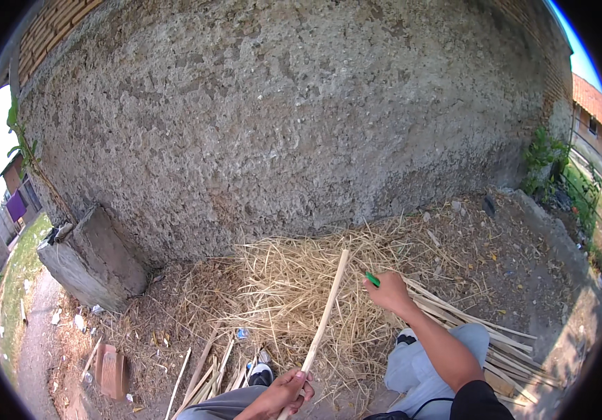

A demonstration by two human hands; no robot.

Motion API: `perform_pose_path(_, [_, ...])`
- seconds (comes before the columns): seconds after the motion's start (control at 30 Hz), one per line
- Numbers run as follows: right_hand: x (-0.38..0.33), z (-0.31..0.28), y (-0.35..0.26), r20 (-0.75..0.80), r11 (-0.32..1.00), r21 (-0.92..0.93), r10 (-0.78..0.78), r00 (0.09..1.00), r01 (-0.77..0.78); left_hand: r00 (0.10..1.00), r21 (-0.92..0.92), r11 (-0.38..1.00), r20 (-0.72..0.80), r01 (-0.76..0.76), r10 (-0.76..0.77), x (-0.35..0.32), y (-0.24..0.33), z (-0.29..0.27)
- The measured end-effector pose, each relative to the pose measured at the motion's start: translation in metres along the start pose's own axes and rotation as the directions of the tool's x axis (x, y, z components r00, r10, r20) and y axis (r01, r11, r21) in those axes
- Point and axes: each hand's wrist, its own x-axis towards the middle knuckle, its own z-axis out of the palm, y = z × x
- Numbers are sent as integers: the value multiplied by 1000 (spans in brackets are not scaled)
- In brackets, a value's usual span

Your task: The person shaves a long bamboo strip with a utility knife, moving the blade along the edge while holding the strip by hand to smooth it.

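Left hand (288, 395), bottom centre of the frame, is wrapped around a long pale wooden strip (328, 306) that slants up to mid-frame. Right hand (389, 291), right of centre, is closed on a small green-handled tool (372, 280), apart from the strip; its working end is unclear. Straw-coloured shavings (280, 280) lie behind. Working well probably means holding the strip steady, left fingers clear of the tool's path.
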Motion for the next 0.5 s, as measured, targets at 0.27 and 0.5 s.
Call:
perform_pose_path(0.27, [-51, -1, -37, 168, 929, -270, -213, 963, 252, 956, 106, 969, -174, -222, 238, 43, -46, -4])
perform_pose_path(0.5, [-75, 24, -44, 310, 926, -225, -226, 924, 302, 970, 159, 969, -125, -190, 211, 54, -41, 1])
